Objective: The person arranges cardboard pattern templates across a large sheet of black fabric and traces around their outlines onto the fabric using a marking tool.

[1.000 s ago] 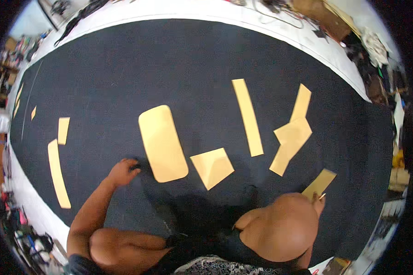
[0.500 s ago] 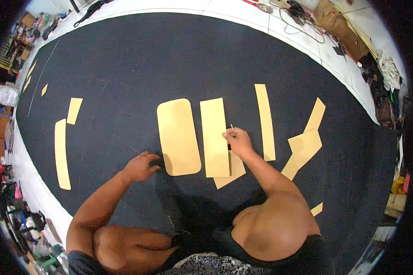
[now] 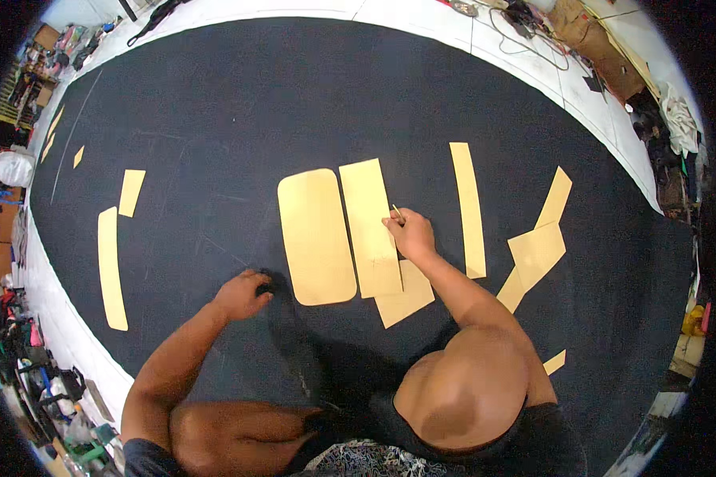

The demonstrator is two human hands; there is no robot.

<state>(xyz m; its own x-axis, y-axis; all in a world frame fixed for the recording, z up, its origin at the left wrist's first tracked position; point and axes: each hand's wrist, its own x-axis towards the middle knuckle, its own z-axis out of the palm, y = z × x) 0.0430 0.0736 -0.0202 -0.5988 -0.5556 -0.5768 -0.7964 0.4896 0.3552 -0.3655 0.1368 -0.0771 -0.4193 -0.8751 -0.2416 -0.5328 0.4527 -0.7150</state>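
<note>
Rectangle point(image 3: 367, 226): top shifted closer to panel point(image 3: 317, 238); overlaps card point(image 3: 413, 296).
Right hand point(image 3: 412, 236): pinching stick point(image 3: 397, 211), fingertips at rectangle's edge.
Left hand point(image 3: 243, 296): curled over sheet point(image 3: 215, 103); grip cannot be told.
Bag point(image 3: 13, 168): far left, contents unclear.

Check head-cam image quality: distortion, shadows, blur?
Head view: fisheye bows edges of the black sheet, corners go black; head view: dark shadow on the sheet between the arms; head view: right hand and yellow panel beside it look fairly sharp.
</note>
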